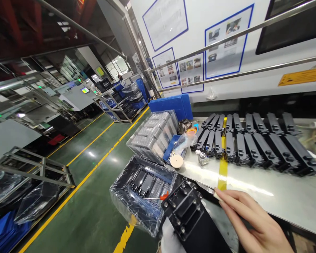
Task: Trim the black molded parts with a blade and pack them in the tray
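Left hand, in a white glove, grasping a black part at the lower centre, in front of the counter, its studded, ribbed end facing up. Right hand, bare, pinching a small pale object between thumb and fingertips, just beside the counter's near edge and apart from the black part. On the counter, two rows of similar dark pieces lie beyond a small glass jar and a round beige disc. To the left, a plastic-lined bin contains further dark items; an orange-handled tool appears over its near side, its support unclear.
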Demonstrator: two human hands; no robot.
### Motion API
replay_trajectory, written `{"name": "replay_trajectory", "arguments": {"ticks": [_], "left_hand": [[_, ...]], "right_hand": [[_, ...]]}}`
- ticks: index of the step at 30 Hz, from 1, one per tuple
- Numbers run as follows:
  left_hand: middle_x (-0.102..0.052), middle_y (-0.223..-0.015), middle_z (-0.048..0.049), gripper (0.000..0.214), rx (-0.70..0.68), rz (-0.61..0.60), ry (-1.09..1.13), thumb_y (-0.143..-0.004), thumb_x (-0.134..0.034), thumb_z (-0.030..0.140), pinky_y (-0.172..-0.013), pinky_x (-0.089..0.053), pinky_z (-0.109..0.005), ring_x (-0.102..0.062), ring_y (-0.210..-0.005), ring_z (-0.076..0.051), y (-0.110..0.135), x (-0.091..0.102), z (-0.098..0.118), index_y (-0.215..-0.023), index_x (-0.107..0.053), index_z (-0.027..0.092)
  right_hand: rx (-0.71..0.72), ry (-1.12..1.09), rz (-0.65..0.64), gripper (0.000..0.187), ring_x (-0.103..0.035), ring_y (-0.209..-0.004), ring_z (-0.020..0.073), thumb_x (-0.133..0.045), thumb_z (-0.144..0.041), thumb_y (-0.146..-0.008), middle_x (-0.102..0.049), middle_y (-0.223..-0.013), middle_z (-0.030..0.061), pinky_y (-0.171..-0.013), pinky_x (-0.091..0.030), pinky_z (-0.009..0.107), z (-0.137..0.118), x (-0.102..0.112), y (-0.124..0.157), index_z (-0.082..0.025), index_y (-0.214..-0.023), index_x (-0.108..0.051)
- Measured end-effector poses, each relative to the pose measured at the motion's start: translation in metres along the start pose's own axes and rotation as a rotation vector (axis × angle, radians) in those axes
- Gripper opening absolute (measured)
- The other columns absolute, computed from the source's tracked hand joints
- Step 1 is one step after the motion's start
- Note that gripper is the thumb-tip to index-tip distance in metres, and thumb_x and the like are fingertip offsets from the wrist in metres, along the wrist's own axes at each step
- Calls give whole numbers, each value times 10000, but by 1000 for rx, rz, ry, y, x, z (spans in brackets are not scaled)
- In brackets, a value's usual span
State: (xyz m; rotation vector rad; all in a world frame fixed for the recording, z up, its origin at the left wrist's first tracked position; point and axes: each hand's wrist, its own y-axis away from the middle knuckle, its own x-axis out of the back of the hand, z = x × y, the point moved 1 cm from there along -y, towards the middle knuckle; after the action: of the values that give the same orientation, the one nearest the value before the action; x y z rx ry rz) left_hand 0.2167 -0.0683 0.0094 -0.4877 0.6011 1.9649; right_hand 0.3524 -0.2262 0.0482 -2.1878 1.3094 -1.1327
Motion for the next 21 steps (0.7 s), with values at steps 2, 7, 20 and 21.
{"name": "replay_trajectory", "arguments": {"ticks": [2, 7, 20, 21], "left_hand": [[-626, -1492, -99, 553, -85, 47, -126, -851, -740, 468, -1292, -294, -509, -435, -1501, -354, 4, 8, 6, -1362, -702, 260], [-513, -1599, -34, 707, -199, 139, -350, -683, -888, 176, -1332, -75, -395, -135, -1612, -341, 11, 19, 14, -1356, -708, 290], [-648, -1464, -25, 591, -158, -12, -561, -777, -807, 246, -1168, -478, -404, -641, -1298, -358, 20, 26, 21, -1350, -708, 357], [-662, -1447, -11, 554, -134, -35, -575, -778, -805, 270, -1132, -512, -389, -663, -1263, -353, 17, 26, 21, -1318, -730, 371]], "right_hand": [[25, -9, -34, 327, -724, -999, 141, -570, -181, -1002, -704, -1115, 48, -869, -576, 189, -1, 3, -1, -274, -1307, -642], [60, 151, -99, 371, -751, -920, 151, -555, -201, -999, -731, -1076, 42, -774, -603, 192, 1, 11, -2, -275, -1352, -644], [-685, -622, -572, 746, -322, -455, 85, -426, -866, -912, -353, -506, -68, -407, -276, 211, 4, 3, -17, -195, -676, -651], [-701, -641, -605, 768, -275, -466, 81, -411, -889, -899, -318, -515, -78, -416, -215, 220, 2, 1, -16, -188, -704, -655]]}}
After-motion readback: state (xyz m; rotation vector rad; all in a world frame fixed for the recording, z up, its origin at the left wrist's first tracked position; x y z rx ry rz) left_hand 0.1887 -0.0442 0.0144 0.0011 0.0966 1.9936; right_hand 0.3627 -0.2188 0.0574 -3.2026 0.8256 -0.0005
